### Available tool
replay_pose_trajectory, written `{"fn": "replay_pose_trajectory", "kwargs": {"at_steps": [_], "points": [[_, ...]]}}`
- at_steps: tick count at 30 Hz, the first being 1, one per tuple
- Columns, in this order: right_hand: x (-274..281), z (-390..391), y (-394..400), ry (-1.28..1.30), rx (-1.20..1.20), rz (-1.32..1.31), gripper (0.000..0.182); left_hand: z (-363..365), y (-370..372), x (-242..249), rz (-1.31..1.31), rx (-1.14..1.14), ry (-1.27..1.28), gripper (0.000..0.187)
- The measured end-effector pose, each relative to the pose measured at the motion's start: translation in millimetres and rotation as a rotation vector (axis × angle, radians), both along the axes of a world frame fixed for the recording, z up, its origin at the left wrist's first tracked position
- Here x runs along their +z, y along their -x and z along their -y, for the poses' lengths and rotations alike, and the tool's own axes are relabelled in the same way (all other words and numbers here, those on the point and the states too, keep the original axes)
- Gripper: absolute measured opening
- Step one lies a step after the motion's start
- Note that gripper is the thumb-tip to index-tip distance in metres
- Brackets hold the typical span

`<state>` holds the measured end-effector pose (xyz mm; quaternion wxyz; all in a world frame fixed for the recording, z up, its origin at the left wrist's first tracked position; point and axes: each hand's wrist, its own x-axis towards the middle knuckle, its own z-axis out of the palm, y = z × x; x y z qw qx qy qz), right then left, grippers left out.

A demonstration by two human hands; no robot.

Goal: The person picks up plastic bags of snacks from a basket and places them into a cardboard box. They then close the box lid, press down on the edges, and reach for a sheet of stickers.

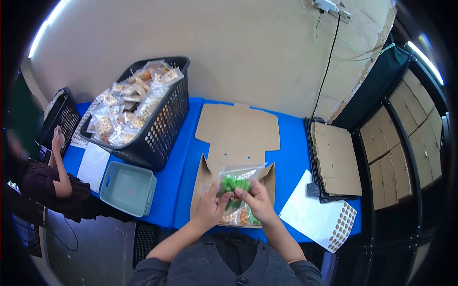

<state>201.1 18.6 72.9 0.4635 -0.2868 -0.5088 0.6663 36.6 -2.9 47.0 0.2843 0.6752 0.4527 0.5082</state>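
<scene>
Between my two hands is a clear plastic bag of green pieces [234, 183], held up over an open cardboard box [200, 190]. My left hand [210, 207] grips the bag's left side, thumb on the front. On its right side, my right hand [257, 200] pinches the bag in the same way. Below my hands, several snack packets [243, 217] with orange, pale and green contents lie in the near part of the box. The box's flat lid [238, 126] is folded back, away from me. My hands and the bag hide part of the box's inside.
A dark basket [162, 138] heaped with snack packets stands left, with a grey-green tray [126, 209] nearer me. Flattened cardboard [336, 157] and a sticker sheet [341, 226] lie right. Another person's arm [59, 171] is at far left, and shelves of boxes [391, 157] at right.
</scene>
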Motion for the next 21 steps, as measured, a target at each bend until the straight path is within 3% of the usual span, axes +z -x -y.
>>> {"fn": "replay_pose_trajectory", "kwargs": {"at_steps": [5,7,9,11,15,21], "points": [[-4.1,-12.6,-17.7,0.05,-0.014,0.023,0.035,-12.5,-11.7,-6.6,0.188,-0.024,0.107,0.05],[2.3,-7.2,-22.1,-0.007,0.002,0.047,0.038,-15.9,-13.0,-5.1,0.237,-0.15,0.102,0.055],[2.4,-7.6,-24.6,0.013,-0.003,0.142,0.039,-18.0,-15.1,3.8,0.16,-0.166,0.073,0.057],[-4.9,-10.1,-23.6,0.031,-0.015,0.072,0.04,-21.5,-15.3,5.3,0.047,-0.194,0.108,0.054],[-6.2,-8.7,-16.4,0.036,-0.089,0.045,0.039,-27.9,-12.9,0.3,0.14,-0.224,0.092,0.051],[-18.6,-2.0,-5.2,0.011,-0.234,0.033,0.035,-36.2,-6.9,-17.8,0.192,-0.293,0.271,0.056]]}}
